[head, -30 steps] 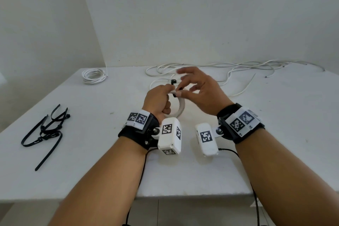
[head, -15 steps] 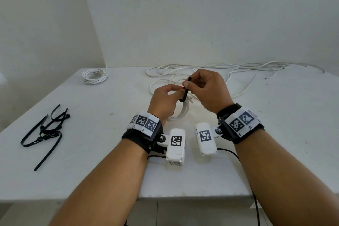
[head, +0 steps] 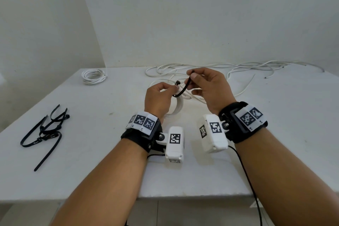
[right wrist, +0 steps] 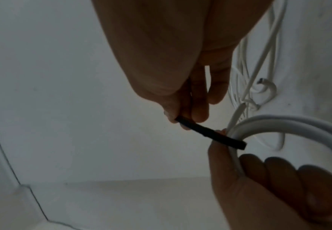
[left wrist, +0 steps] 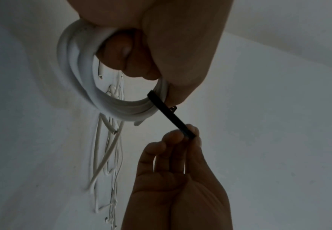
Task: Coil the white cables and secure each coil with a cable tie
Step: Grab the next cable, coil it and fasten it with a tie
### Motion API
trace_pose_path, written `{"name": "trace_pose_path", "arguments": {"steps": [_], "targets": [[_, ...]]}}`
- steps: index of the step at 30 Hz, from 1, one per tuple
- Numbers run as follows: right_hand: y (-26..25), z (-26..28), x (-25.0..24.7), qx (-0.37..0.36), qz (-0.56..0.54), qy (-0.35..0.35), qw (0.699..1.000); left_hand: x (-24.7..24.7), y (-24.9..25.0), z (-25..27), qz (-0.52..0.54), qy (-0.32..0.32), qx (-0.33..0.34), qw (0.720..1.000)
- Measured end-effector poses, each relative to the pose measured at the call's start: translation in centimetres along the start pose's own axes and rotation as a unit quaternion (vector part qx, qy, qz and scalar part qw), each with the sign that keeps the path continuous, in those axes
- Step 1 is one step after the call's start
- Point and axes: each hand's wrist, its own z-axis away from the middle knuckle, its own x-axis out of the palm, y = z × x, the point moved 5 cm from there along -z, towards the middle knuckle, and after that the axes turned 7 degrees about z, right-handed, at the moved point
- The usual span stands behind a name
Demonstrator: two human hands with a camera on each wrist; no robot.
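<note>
My left hand (head: 161,95) grips a white cable coil (head: 178,105) upright above the table, fingers curled through its loop (left wrist: 94,93). A black cable tie (head: 184,89) wraps the top of the coil, its head sticking up by my left thumb. My right hand (head: 205,84) pinches the tie's free tail (left wrist: 180,126) between thumb and fingers, raised to the right of the coil (right wrist: 279,124). In the right wrist view the tie (right wrist: 210,132) runs from my fingertips down to the coil. Loose white cables (head: 247,68) lie tangled at the back of the table.
A finished white coil (head: 93,76) lies at the back left. Several spare black cable ties (head: 46,130) lie in a heap at the left edge of the white table (head: 284,124). White walls close the back and left.
My right hand closed onto the tie's tail and lifted it up and to the right, drawing the tie away from the coil. My left hand kept its hold on the coil.
</note>
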Motion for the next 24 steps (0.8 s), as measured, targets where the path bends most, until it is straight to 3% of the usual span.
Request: {"name": "trace_pose_path", "arguments": {"steps": [3,9,16,24], "targets": [[0.3,0.1,0.2,0.030,-0.021,0.012,0.999,-0.3,0.0,-0.1,0.008,0.017,-0.005,1.000],[0.2,0.6,1.1,-0.011,0.118,0.005,0.993,-0.3,0.1,0.1,-0.002,0.017,-0.009,1.000],[0.2,0.8,1.8,-0.015,0.165,-0.035,0.986,-0.3,-0.1,0.2,-0.020,0.023,-0.006,1.000],[0.3,0.5,1.3,-0.044,0.208,-0.006,0.977,-0.4,-0.1,-0.1,-0.023,0.025,0.017,0.999]]}}
